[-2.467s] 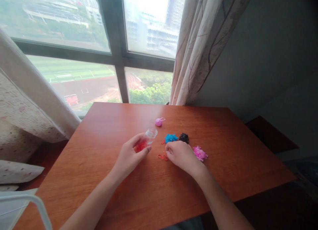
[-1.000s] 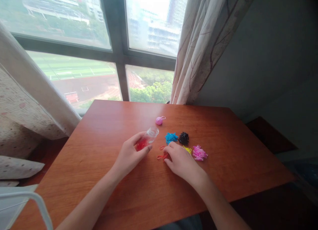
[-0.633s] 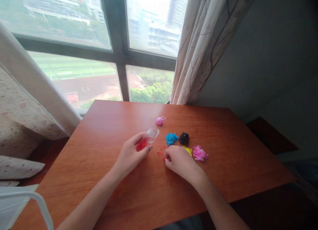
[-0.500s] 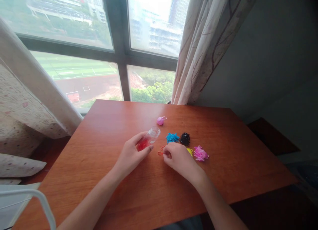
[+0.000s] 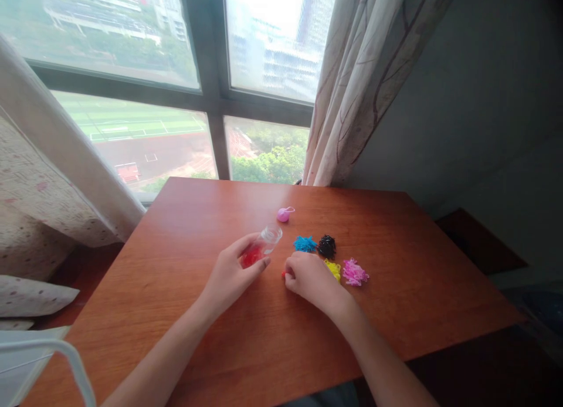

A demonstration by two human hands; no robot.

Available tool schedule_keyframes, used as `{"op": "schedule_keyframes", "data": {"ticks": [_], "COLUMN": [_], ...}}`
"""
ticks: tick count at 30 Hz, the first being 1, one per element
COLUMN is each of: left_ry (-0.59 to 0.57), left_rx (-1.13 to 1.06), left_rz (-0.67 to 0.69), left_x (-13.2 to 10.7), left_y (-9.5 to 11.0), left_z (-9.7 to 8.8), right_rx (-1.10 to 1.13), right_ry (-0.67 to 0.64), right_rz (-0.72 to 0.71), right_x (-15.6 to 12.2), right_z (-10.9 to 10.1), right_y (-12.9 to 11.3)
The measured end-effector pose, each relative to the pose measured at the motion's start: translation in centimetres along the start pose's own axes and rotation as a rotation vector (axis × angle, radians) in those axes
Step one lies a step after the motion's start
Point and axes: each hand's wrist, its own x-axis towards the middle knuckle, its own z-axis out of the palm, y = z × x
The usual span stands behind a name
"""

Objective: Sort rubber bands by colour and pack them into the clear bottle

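My left hand (image 5: 235,269) is wrapped round a small clear glass jar (image 5: 269,237), which tilts with its uncovered mouth toward the upper right. Red pieces (image 5: 251,255) lie inside it, too blurred to make out singly. To the right of the jar, low over the table, my right hand (image 5: 310,278) has its fingers pinched together. A bit of a small red plastic piece (image 5: 284,274) shows at the fingertips; the rest is hidden by the fingers. Just behind and beside this hand are a blue pile (image 5: 305,243) and a yellow pile (image 5: 333,270) of small looped plastic pieces, the yellow one partly covered.
A black pile (image 5: 326,246) and a pink pile (image 5: 355,272) of similar pieces lie further right on the wooden table (image 5: 176,231). Behind the jar sits a round pink object (image 5: 282,215) with a loop. A white curved tube (image 5: 65,351) stands at the lower left.
My right fingers have closed over the red loops that showed beyond them, leaving only a small red bit visible. My left hand and the jar have barely moved.
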Motion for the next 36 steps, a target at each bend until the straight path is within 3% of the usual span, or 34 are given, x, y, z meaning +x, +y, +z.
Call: {"op": "schedule_keyframes", "data": {"ticks": [5,12,22,36], "left_ry": [-0.008,-0.016,-0.009,-0.002], "left_rx": [0.012,0.010,-0.013,-0.007], "left_rz": [0.002,0.011,-0.008,-0.012], "left_x": [-0.1,0.0,0.0,-0.1], "left_y": [0.0,0.2,0.5,0.6], "left_z": [0.0,-0.1,0.0,-0.1], "right_rx": [-0.006,-0.051,-0.065,-0.025], "right_ry": [0.090,-0.013,-0.029,-0.005], "right_rz": [0.027,0.025,0.092,0.006], "right_x": [0.6,0.8,0.2,2.1], "right_z": [-0.7,-1.2,-0.6,-0.9], "right_y": [0.9,0.1,-0.2,-1.0]}}
